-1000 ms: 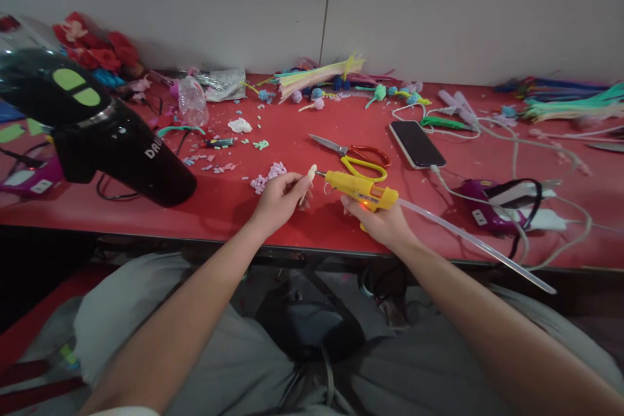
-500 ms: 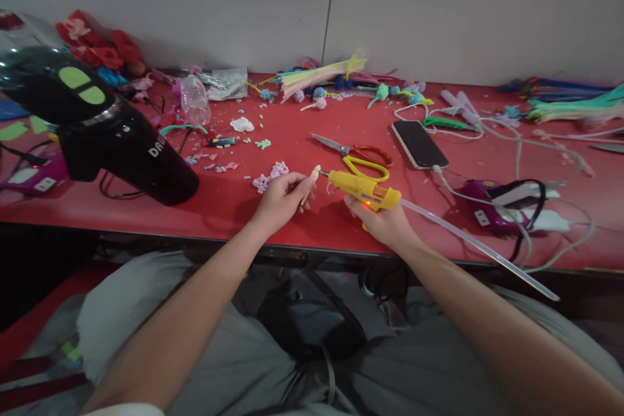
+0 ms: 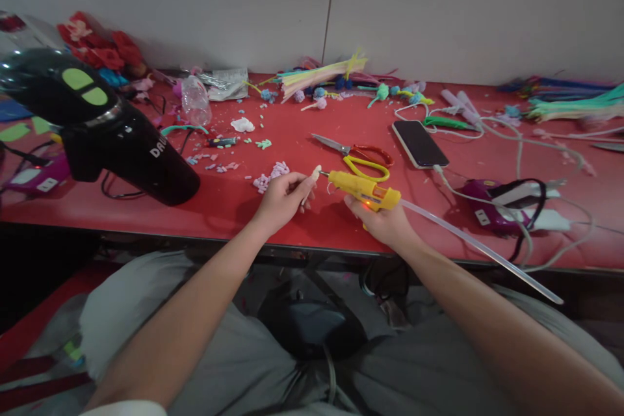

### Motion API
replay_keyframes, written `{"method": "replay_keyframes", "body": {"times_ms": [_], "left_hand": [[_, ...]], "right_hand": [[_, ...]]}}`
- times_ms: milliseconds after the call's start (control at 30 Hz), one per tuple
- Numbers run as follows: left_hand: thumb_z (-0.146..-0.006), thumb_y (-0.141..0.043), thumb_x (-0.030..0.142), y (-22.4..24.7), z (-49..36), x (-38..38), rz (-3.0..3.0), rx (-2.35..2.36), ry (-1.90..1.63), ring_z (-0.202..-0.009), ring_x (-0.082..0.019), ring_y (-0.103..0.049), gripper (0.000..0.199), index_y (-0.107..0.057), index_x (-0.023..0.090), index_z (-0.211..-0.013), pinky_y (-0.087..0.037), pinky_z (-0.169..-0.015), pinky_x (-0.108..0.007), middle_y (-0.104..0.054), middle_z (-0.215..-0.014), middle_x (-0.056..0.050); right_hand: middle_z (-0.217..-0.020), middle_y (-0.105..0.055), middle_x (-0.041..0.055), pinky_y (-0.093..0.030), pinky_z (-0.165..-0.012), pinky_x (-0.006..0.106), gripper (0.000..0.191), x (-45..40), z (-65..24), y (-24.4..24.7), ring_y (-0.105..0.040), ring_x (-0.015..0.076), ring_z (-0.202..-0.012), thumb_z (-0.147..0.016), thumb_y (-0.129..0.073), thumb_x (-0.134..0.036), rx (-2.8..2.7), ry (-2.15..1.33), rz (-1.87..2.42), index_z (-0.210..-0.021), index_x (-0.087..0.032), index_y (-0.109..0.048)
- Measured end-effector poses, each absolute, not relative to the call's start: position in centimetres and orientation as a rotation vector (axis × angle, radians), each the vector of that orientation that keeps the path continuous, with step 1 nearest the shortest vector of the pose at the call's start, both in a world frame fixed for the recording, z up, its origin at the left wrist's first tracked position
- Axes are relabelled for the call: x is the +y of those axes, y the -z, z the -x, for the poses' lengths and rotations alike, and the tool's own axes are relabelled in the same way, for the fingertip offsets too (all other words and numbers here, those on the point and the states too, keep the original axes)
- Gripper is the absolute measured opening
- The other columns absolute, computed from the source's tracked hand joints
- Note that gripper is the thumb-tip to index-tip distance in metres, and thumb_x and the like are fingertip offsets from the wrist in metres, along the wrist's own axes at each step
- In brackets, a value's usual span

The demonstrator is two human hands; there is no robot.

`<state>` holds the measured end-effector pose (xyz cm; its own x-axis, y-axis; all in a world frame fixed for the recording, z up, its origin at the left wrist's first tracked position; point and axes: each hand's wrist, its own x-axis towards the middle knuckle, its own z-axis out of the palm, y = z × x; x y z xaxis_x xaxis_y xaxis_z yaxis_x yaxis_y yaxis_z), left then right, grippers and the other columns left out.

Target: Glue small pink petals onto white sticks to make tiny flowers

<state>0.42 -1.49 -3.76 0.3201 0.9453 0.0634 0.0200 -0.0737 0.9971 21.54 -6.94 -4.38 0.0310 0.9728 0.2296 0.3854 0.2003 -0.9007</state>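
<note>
Between thumb and fingers, my left hand (image 3: 285,200) pinches a cream pipe cleaner (image 3: 316,173) whose fuzzy tip points up. My right hand (image 3: 385,221) is wrapped round the handle of a yellow hot glue gun (image 3: 363,190), with a small orange light glowing on it. The gun's nozzle touches or nearly touches the cream tip. A long clear glue stick (image 3: 482,246) sticks out of the gun's back toward the lower right. Just beyond my left hand lies a pile of short lilac pieces (image 3: 271,177). Scissors (image 3: 358,155) with red and yellow handles rest behind the gun.
A large black device (image 3: 131,136) leans in at the left. Right of the scissors lies a phone (image 3: 420,143) on a white cable, near a purple power strip (image 3: 492,208). Pipe cleaner bundles (image 3: 322,75) line the wall. A clear plastic bottle (image 3: 195,101) stands at the back left.
</note>
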Motion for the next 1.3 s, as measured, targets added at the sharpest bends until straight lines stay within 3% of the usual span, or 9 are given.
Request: {"method": "replay_keyframes", "body": {"times_ms": [200, 500, 733, 867, 967, 1067, 1167, 1300], "left_hand": [[-0.087, -0.073, 0.051, 3.8, -0.4, -1.5, -1.430, 0.951, -0.997, -0.052, -0.008, -0.054, 0.036, -0.065, 0.017, -0.078, -0.044, -0.046, -0.019, -0.062, -0.065, 0.000], [-0.084, -0.074, 0.054, 3.5, -0.3, -1.7, -1.441, 0.961, -0.957, -0.052, -0.009, -0.056, 0.038, -0.065, 0.017, -0.080, -0.045, -0.047, -0.020, -0.063, -0.065, 0.001], [-0.082, -0.075, 0.058, 2.5, 0.5, -1.9, -1.430, 0.923, -0.918, -0.054, -0.010, -0.058, 0.043, -0.064, 0.017, -0.080, -0.046, -0.052, -0.022, -0.065, -0.069, -0.001], [-0.083, -0.078, 0.051, 0.8, 2.5, -1.4, -1.425, 0.968, -0.976, -0.057, -0.010, -0.058, 0.036, -0.065, 0.017, -0.083, -0.048, -0.055, -0.022, -0.065, -0.072, -0.001], [-0.081, -0.081, 0.038, -0.6, 4.5, -1.2, -1.391, 1.015, -1.019, -0.061, -0.010, -0.059, 0.028, -0.065, 0.016, -0.086, -0.050, -0.059, -0.023, -0.065, -0.076, -0.001], [-0.080, -0.080, 0.028, -1.6, 6.1, -1.4, -1.377, 1.061, -0.995, -0.066, -0.011, -0.061, 0.023, -0.066, 0.015, -0.094, -0.052, -0.063, -0.023, -0.066, -0.080, -0.002], [-0.082, -0.078, 0.025, -2.1, 7.1, -1.8, -1.392, 1.108, -0.974, -0.067, -0.011, -0.062, 0.020, -0.069, 0.015, -0.096, -0.053, -0.065, -0.024, -0.067, -0.079, -0.003], [-0.081, -0.080, 0.027, -2.2, 7.9, -2.1, -1.402, 1.136, -0.995, -0.068, -0.013, -0.063, 0.021, -0.071, 0.014, -0.095, -0.055, -0.066, -0.026, -0.068, -0.078, -0.004]], "right_hand": [[-0.083, -0.078, 0.0073, -0.063, -0.073, 0.038, 0.031, -6.9, -21.5, 4.3, -0.074, 0.0248, -0.078, -0.085, -0.066, -0.049, -1.523, -0.767, 1.330, -0.091, -0.020, -0.075], [-0.072, -0.073, 0.0049, -0.060, -0.065, 0.035, 0.031, -6.9, -21.5, 4.0, -0.070, 0.0222, -0.068, -0.084, -0.067, -0.051, -1.492, -0.784, 1.363, -0.085, -0.020, -0.072], [-0.098, -0.080, 0.0080, -0.061, -0.084, 0.043, 0.031, -5.5, -22.1, 3.0, -0.076, 0.0285, -0.094, -0.089, -0.066, -0.049, -1.561, -0.800, 1.378, -0.103, -0.023, -0.076], [-0.105, -0.080, 0.0107, -0.057, -0.091, 0.047, 0.034, -3.8, -23.0, 2.1, -0.074, 0.0314, -0.101, -0.090, -0.068, -0.048, -1.716, -0.640, 1.465, -0.110, -0.022, -0.077], [-0.105, -0.077, 0.0116, -0.056, -0.084, 0.047, 0.038, -2.4, -23.7, 2.2, -0.073, 0.0317, -0.094, -0.081, -0.075, -0.042, -1.763, -0.533, 1.611, -0.112, -0.019, -0.074], [-0.092, -0.075, 0.0107, -0.053, -0.069, 0.041, 0.041, -1.5, -24.0, 2.7, -0.070, 0.0288, -0.079, -0.073, -0.081, -0.040, -1.772, -0.500, 1.746, -0.105, -0.016, -0.072], [-0.084, -0.072, 0.0093, -0.048, -0.062, 0.036, 0.044, -1.8, -24.1, 3.1, -0.066, 0.0267, -0.073, -0.071, -0.083, -0.046, -1.779, -0.438, 1.789, -0.100, -0.016, -0.070], [-0.088, -0.072, 0.0094, -0.046, -0.062, 0.035, 0.052, -3.6, -24.3, 3.1, -0.066, 0.0253, -0.073, -0.071, -0.081, -0.055, -1.811, -0.379, 1.791, -0.104, -0.017, -0.068]]}}
